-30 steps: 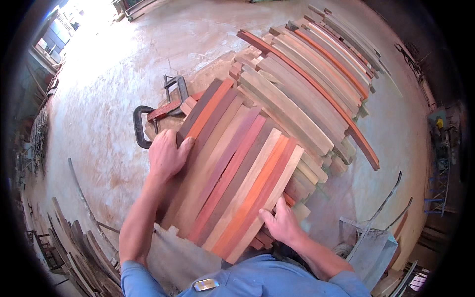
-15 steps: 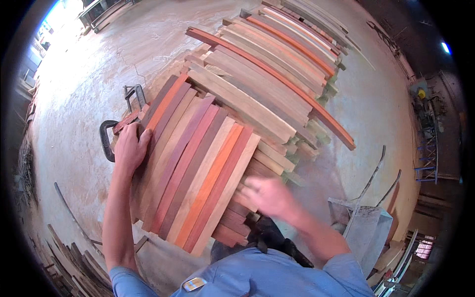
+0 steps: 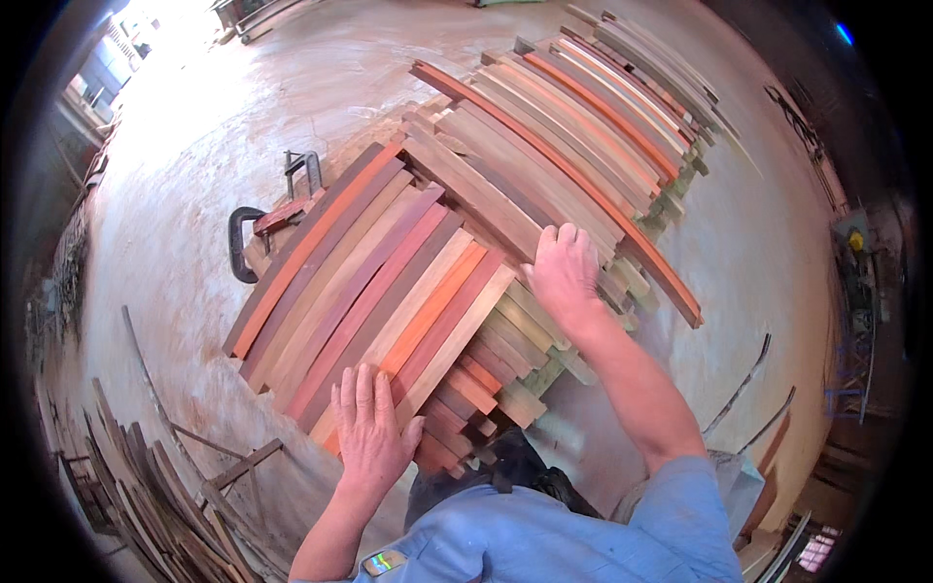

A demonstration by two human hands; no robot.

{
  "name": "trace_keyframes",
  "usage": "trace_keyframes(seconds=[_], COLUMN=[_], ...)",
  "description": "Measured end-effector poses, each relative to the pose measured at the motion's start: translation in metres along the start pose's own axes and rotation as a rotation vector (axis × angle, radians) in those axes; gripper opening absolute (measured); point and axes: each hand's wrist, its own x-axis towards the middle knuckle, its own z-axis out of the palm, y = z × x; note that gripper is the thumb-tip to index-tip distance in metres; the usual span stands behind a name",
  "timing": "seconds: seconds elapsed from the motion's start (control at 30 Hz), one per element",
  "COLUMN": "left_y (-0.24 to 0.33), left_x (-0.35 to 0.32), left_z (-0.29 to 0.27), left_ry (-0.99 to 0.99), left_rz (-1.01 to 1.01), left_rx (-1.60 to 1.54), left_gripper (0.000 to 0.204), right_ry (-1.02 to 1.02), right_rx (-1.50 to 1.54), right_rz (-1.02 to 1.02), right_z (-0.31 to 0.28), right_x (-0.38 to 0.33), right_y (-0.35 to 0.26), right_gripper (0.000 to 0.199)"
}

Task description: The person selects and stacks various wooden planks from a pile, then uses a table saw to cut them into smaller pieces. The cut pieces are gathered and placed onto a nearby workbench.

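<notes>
A stack of curved wooden slats (image 3: 369, 282) in red, orange and brown tones lies side by side in front of me. Flat on its near end rests my left hand (image 3: 371, 432), fingers spread, gripping nothing. Farther right, my right hand (image 3: 564, 267) lies palm down with its fingers over the edge of a second, higher stack of curved slats (image 3: 573, 126) behind the first. Neither hand has closed around a slat.
A black metal clamp (image 3: 243, 243) and a second clamp (image 3: 303, 170) lie on the concrete floor left of the stacks. Loose wood offcuts (image 3: 146, 496) pile up at the lower left. Thin curved strips (image 3: 743, 384) lie on the floor at the right.
My left hand moved from the left edge of the stack down to its near end. My right hand moved from the near end up to the farther stack. The view shifted.
</notes>
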Motion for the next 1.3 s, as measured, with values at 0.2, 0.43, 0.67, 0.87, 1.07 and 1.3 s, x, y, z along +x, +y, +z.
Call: trace_keyframes(seconds=[0.2,0.43,0.67,0.87,1.07,1.3], left_y=[0.001,0.009,0.012,0.010,0.013,0.011], left_x=[-0.012,-0.013,-0.015,-0.017,-0.018,-0.018], left_z=[0.025,0.020,0.032,0.040,0.037,0.038], left_ry=[0.060,0.074,0.139,0.168,0.163,0.163], left_rz=[-0.013,-0.037,-0.007,-0.013,-0.030,-0.038], left_rx=[0.133,0.145,0.229,0.225,0.218,0.235], left_gripper=[0.080,0.074,0.070,0.071,0.067,0.070], right_ry=[0.003,-0.152,-0.184,0.035,-0.079,-0.137], right_rx=[-0.020,0.030,0.297,0.681,0.471,0.219], right_rz=[-0.053,-0.094,0.012,0.010,-0.068,-0.002], right_z=[0.008,-0.014,-0.022,-0.013,-0.007,0.002], right_x=[0.000,-0.022,-0.043,-0.053,-0.035,-0.020], right_y=[0.005,0.020,0.040,0.027,0.030,0.015], right_gripper=[0.048,0.042,0.044,0.034,0.043,0.034])
